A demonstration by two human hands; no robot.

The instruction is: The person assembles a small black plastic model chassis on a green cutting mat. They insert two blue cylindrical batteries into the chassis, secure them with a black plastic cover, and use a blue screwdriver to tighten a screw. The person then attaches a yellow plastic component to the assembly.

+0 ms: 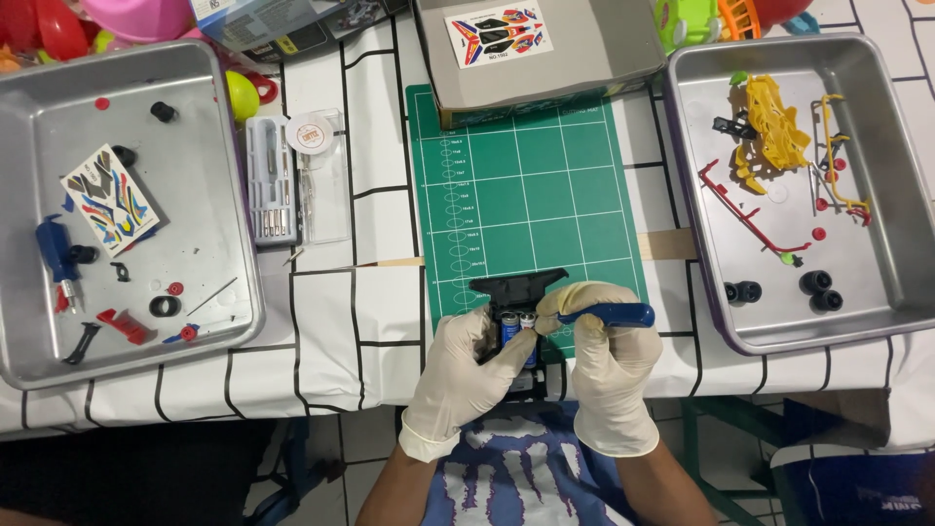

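— Between the two hands, at the near edge of the bench (341,321), sits the black toy-car chassis (518,289); the left hand (466,362) is closed around its side, thumb beside the two small batteries (518,323) seated in it.

— And the right hand (606,362)?

— Closed on a blue-handled screwdriver (612,314), held roughly level, the handle pointing away to its right. The tip is hidden behind the fingers, so I can't tell where it bears.

— What could go wrong?

— I'd judge the tip could slip off and skid onto the gloved left thumb, since both hands crowd one small part. The chassis also hangs half over the bench edge; a loose battery or screw could drop to the floor.

— Anything in the way?

— Just beyond the hands lies the green cutting mat (531,185), with a grey cardboard box (545,44) at its far end. Well off to the left hand's side is a metal tray (209,78) with a sticker sheet (109,200) and small red and black parts; nearer, a clear case of driver bits (273,180). Off to the right hand's side, another metal tray (877,68) holds a yellow frame (774,131) and black wheels (821,289). Nothing blocks the hands directly.
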